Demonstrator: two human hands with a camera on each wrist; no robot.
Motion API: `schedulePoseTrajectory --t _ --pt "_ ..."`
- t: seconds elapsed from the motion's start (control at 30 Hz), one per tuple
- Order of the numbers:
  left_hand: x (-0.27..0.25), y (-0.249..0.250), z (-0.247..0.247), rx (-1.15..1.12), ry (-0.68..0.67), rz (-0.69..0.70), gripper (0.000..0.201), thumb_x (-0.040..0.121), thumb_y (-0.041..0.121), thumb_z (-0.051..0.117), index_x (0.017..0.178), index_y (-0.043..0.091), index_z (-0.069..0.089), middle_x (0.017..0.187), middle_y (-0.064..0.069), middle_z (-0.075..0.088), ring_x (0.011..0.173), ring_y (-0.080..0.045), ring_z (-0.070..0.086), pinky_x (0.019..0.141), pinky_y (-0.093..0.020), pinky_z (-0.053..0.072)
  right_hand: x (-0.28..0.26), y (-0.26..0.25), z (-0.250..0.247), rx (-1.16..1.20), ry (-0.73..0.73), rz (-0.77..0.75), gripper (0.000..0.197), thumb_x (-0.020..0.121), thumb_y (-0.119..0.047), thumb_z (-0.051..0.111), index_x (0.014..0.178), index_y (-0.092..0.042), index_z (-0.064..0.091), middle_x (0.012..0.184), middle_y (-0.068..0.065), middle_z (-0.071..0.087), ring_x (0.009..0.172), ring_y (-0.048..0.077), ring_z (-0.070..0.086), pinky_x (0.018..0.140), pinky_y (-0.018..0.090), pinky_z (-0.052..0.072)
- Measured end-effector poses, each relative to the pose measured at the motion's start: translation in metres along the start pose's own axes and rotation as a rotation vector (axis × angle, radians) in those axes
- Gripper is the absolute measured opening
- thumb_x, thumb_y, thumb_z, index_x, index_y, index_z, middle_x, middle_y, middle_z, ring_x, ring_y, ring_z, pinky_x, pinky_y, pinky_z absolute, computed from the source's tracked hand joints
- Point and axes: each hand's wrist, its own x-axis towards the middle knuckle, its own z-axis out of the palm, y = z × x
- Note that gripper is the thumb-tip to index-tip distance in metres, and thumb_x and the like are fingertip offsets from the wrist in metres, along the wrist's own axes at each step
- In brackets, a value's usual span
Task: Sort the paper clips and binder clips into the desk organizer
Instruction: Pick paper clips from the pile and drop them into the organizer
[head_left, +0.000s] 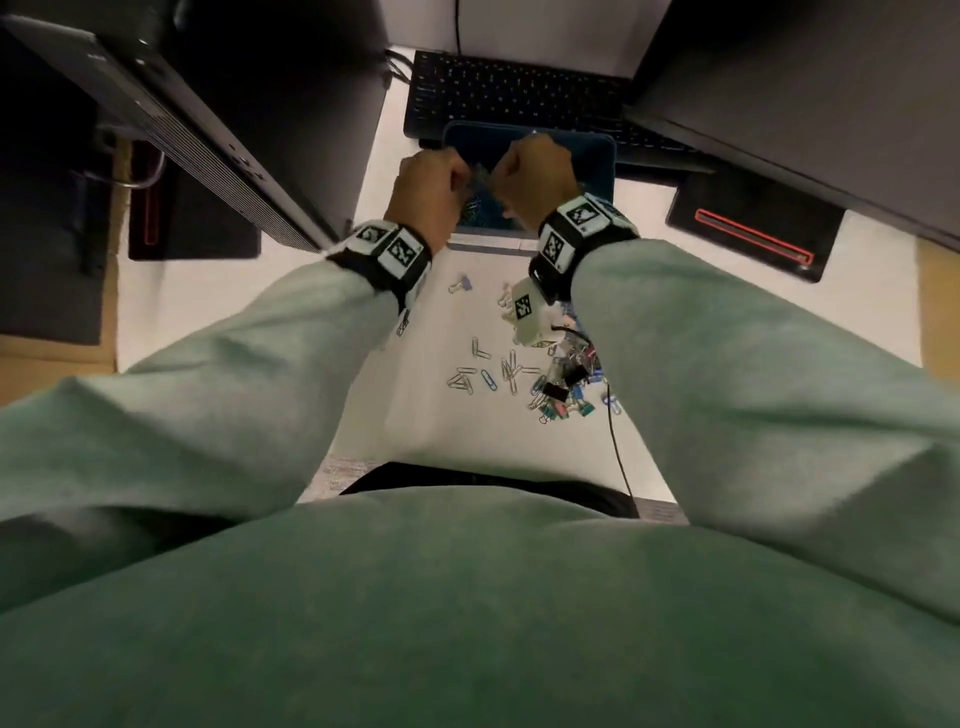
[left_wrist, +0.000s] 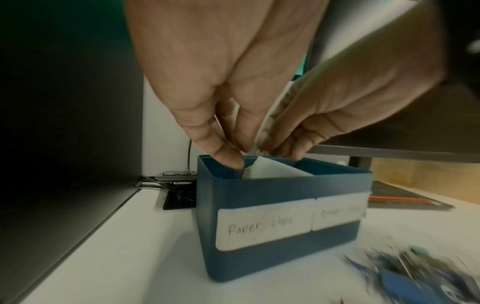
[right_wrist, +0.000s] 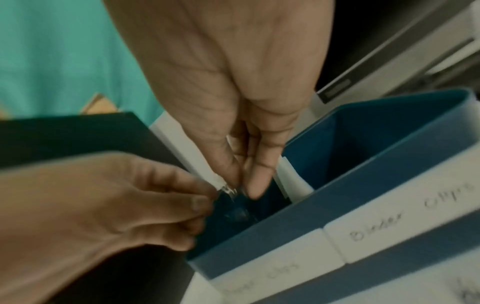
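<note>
A blue desk organizer (head_left: 602, 171) stands at the back of the white desk, split by a white divider (left_wrist: 275, 168) and labelled "Paper clips" (left_wrist: 259, 226) and "Binder clips" (right_wrist: 405, 222). Both hands meet over its left compartment. My left hand (head_left: 441, 176) and my right hand (head_left: 511, 176) each pinch a small silvery bunch of paper clips (right_wrist: 228, 190) just above the rim, fingertips pointing down. Loose paper clips (head_left: 488, 369) lie on the desk nearer me. A pile of coloured binder clips (head_left: 566, 384) lies to their right, partly hidden by my right sleeve.
A black keyboard (head_left: 519, 88) lies behind the organizer. A dark computer case (head_left: 182, 130) stands at the left and a monitor (head_left: 805, 104) at the right. Black pads with red lines (head_left: 753, 234) flank the organizer. A thin black cable (head_left: 618, 447) crosses the desk near the binder clips.
</note>
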Motion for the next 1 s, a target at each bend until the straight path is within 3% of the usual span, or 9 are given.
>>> schedulePoseTrajectory --t 0.1,0.17,0.27,0.33,0.4,0.47,0.67,0.83,1.0 --pt "-0.037 -0.02 0.009 0.005 0.026 0.037 0.016 0.086 0.015 0.062 0.102 0.011 0.061 0.104 -0.01 0.058 0.09 -0.022 0.056 0.08 -0.029 0.043 -0.026 0.01 -0.005 -0.137 0.042 -0.15 0.012 0.088 -0.011 0.06 0.096 -0.006 0.067 0.103 0.012 0.067 0.091 0.023 0.064 0.072 0.02 0.04" --pt "-0.075 -0.046 0.023 -0.028 -0.163 0.059 0.035 0.083 0.019 0.07 0.114 0.012 0.057 0.112 -0.008 0.052 0.092 -0.018 0.055 0.085 -0.03 0.046 -0.065 0.028 -0.003 -0.131 0.002 -0.236 0.011 0.088 -0.014 0.064 0.097 -0.009 0.066 0.101 0.009 0.066 0.087 0.019 0.062 0.072 0.019 0.038" --pt "-0.123 -0.077 0.053 0.091 -0.515 0.16 0.083 0.072 0.026 0.08 0.142 0.013 0.038 0.138 -0.011 0.037 0.123 -0.023 0.041 0.108 -0.032 0.033 -0.126 0.071 0.019 -0.28 -0.342 -0.204 0.03 0.086 -0.03 0.07 0.109 -0.014 0.06 0.11 0.003 0.059 0.096 0.016 0.057 0.085 0.03 0.048" --pt "-0.134 -0.085 0.072 0.154 -0.554 0.221 0.09 0.071 0.024 0.081 0.145 0.009 0.033 0.144 -0.015 0.032 0.129 -0.027 0.035 0.111 -0.031 0.028 -0.151 0.093 0.039 -0.428 -0.468 -0.147 0.053 0.083 -0.037 0.072 0.121 -0.009 0.051 0.122 0.008 0.053 0.107 0.026 0.056 0.089 0.039 0.05" --pt "-0.133 -0.081 0.082 0.125 -0.514 0.226 0.077 0.074 0.017 0.079 0.14 0.005 0.04 0.139 -0.017 0.038 0.125 -0.031 0.039 0.109 -0.031 0.031 -0.16 0.101 0.056 -0.534 -0.484 -0.142 0.07 0.08 -0.04 0.074 0.128 -0.001 0.042 0.13 0.017 0.046 0.112 0.033 0.054 0.089 0.044 0.051" --pt "-0.129 -0.077 0.089 0.073 -0.461 0.264 0.057 0.076 0.009 0.076 0.128 0.001 0.052 0.126 -0.018 0.048 0.114 -0.032 0.048 0.101 -0.03 0.037 -0.159 0.099 0.071 -0.543 -0.442 -0.161 0.07 0.078 -0.037 0.076 0.125 0.001 0.042 0.129 0.019 0.045 0.113 0.033 0.054 0.087 0.044 0.052" --pt "-0.125 -0.073 0.102 0.071 -0.39 0.323 0.005 0.085 0.0 0.061 0.088 0.001 0.064 0.091 -0.017 0.056 0.081 -0.031 0.058 0.075 -0.034 0.046 -0.149 0.089 0.097 -0.47 -0.36 -0.218 0.022 0.088 -0.004 0.062 0.107 -0.004 0.052 0.108 0.013 0.055 0.099 0.029 0.06 0.074 0.035 0.048" --pt "-0.124 -0.066 0.103 0.141 -0.384 0.222 0.012 0.091 0.008 0.054 0.091 0.002 0.064 0.094 -0.016 0.056 0.082 -0.03 0.057 0.076 -0.034 0.044 -0.144 0.092 0.095 -0.398 -0.329 -0.17 0.009 0.09 -0.001 0.05 0.096 -0.004 0.056 0.099 0.016 0.06 0.088 0.032 0.062 0.064 0.031 0.038" --pt "-0.124 -0.061 0.094 0.072 -0.448 0.092 0.012 0.09 0.007 0.052 0.092 0.001 0.062 0.097 -0.016 0.06 0.091 -0.03 0.058 0.081 -0.033 0.043 -0.134 0.098 0.084 -0.276 -0.384 -0.087 0.016 0.08 -0.003 0.057 0.091 -0.001 0.068 0.092 0.014 0.07 0.084 0.03 0.067 0.065 0.026 0.047"
